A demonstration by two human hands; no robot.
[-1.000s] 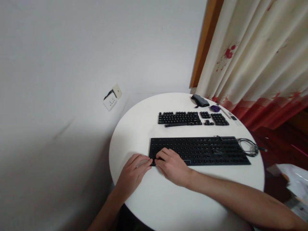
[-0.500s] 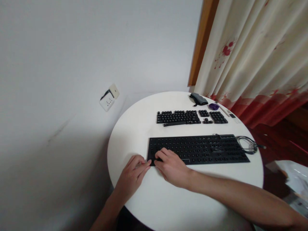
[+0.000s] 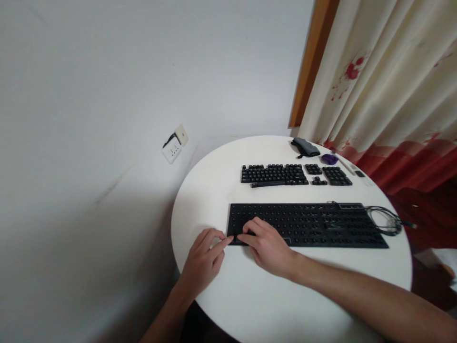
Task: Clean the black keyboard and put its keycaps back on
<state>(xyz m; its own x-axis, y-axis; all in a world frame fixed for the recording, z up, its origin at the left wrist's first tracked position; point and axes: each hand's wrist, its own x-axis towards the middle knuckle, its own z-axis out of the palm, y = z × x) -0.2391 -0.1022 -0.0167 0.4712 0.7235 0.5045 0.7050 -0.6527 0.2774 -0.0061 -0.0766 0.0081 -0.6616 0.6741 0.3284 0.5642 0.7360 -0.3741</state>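
Note:
A long black keyboard base (image 3: 300, 224) with its keycaps off lies on the round white table (image 3: 210, 190). At its front left corner my left hand (image 3: 205, 257) is closed, with the thumb on the top face and the fingers against the left edge. My right hand (image 3: 267, 245) reaches over the lower left part of the base, its fingers bent together and touching the surface. What may be between those fingertips is hidden. Behind the base, the loose black keycaps (image 3: 271, 174) sit grouped in keyboard order, and a long black bar (image 3: 268, 183) lies along their front.
A coiled black cable (image 3: 387, 221) rests at the base's right end. Toward the back right are a grey pouch (image 3: 306, 147), a purple lump (image 3: 329, 159) and a thin pale tool (image 3: 346, 166). The wall carries a socket (image 3: 172, 150); a patterned curtain (image 3: 374, 95) hangs at right.
The camera view has turned slightly left, so everything sits farther right in the picture. Both hands stay at the base's front left corner, with a slightly wider gap between their fingertips.

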